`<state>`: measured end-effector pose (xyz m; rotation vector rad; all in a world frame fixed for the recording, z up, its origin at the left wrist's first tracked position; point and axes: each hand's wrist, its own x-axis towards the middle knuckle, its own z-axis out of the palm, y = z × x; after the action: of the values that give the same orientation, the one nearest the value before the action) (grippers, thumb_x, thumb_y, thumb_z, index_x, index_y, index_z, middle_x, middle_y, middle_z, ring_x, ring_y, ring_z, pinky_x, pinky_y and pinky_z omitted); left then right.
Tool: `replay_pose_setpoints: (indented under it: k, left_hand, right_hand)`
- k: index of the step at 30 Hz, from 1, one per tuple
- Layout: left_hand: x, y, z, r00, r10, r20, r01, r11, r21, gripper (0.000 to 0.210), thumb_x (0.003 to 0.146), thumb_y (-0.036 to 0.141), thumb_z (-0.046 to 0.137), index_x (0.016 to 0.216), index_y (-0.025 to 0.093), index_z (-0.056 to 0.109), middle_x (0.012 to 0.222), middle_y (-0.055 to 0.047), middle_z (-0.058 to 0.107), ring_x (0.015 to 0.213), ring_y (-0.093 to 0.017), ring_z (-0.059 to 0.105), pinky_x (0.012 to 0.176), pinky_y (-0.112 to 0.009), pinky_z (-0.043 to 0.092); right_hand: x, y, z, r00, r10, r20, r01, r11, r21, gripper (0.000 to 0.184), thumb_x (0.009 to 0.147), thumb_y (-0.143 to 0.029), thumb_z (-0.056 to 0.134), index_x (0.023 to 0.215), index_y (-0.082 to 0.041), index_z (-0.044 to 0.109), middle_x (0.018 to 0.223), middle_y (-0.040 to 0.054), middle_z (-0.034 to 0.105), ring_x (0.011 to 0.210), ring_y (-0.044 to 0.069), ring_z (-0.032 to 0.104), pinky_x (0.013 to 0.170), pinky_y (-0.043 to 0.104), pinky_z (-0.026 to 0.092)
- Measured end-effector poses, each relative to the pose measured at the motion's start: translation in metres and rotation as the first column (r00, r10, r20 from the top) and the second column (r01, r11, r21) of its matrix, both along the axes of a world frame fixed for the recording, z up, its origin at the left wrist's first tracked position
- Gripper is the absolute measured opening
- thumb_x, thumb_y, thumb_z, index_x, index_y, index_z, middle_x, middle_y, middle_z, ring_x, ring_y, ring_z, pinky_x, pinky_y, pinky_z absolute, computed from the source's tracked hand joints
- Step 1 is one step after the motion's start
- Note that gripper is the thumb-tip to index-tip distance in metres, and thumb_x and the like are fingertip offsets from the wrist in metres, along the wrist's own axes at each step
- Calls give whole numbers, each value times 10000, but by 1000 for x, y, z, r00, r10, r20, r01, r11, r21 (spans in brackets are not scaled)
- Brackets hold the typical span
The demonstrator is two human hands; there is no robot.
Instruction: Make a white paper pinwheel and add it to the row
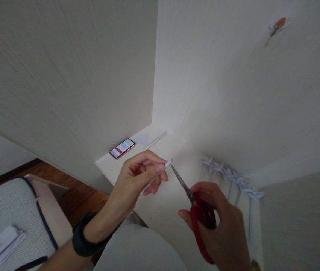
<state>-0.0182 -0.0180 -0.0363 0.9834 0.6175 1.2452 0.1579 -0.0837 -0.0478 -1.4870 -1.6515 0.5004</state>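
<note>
Between the thumb and fingers of my left hand [145, 174] is a thin rolled paper stick [168, 163], its end poking out to the upper right. My right hand [219, 222] grips red-handled scissors [181, 178], with fingers in the handle loops. The blades look closed or nearly so, and their tip points at the paper stick's end, very close to it; I cannot tell if they touch. Further right, several folded paper pieces on thin stems [230, 175] lie in a row along the wall.
A lit phone [122, 148] lies on the white tabletop [160, 205] near the left wall. Thin paper sticks [155, 140] rest behind my left hand. Folded paper [3, 246] sits on a padded seat [10, 207] at lower left. A hook [278, 25] is on the right wall.
</note>
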Motion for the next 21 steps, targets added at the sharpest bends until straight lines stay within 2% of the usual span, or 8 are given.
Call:
replay_pose_setpoints:
  k: [3,10,15,21]
  left_hand:
    - [0,0,1,1000,4,-4,-4,1000,3,91,824,225,718,742,186,720,609,32,679,395,2,458,365,-78,304]
    - [2,-1,7,999,26,-28,-26,1000,-10,141,800,235,727,680,169,691,587,14,672,374,-18,420,346,-111,283]
    - [3,-1,9,1000,20,-12,-20,1000,-7,125,805,213,720,690,172,699,589,21,675,367,-10,412,341,-107,263]
    - [3,-1,10,1000,23,-11,-23,1000,7,143,812,218,714,681,165,692,589,22,674,368,-6,413,340,-107,250]
  right_hand:
    - [-1,0,3,1000,0,-9,0,1000,-31,298,759,-460,707,908,-265,538,621,-50,701,450,114,634,391,152,468]
    - [0,6,10,999,34,32,-34,999,-12,299,745,-482,716,841,-253,549,571,-32,692,394,123,602,349,170,454]
    - [0,5,10,996,33,83,-35,999,33,293,747,-463,724,864,-263,544,571,-53,663,407,110,589,390,172,471]
    - [2,5,6,996,32,86,-33,999,7,294,741,-442,728,880,-263,540,600,-50,661,440,116,594,404,178,469]
